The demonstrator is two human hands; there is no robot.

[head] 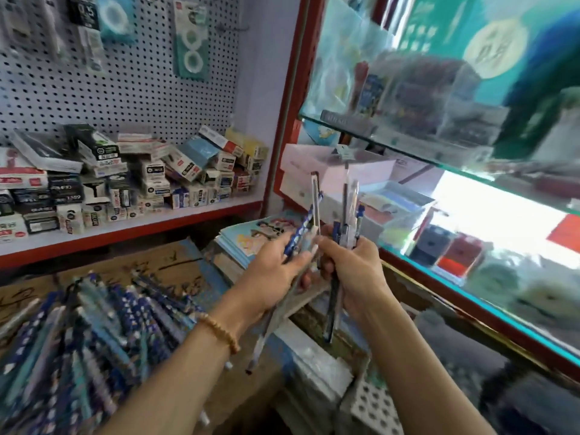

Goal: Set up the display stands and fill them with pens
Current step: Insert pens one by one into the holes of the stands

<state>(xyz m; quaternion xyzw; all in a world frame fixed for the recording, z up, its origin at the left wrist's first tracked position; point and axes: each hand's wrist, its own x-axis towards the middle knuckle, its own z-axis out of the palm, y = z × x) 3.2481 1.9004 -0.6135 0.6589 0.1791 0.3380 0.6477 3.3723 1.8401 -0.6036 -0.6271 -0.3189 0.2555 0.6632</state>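
Note:
Both my hands are raised in the middle of the view, each holding pens. My left hand (276,271) grips a few pens (301,229), blue patterned and clear, their tops pointing up. My right hand (351,268) grips a separate small bunch of pens (350,202), dark blue and clear, upright, with their lower ends sticking out below the palm. The two hands touch at the fingertips. A large heap of blue patterned pens (94,334) lies at the lower left on a cardboard box. No display stand can be made out clearly.
A shelf (131,224) at the left carries stacked small stationery boxes below a pegboard (125,89) with hanging packets. Notebooks (251,237) are piled behind my hands. A glass showcase (470,215) with a red frame runs along the right.

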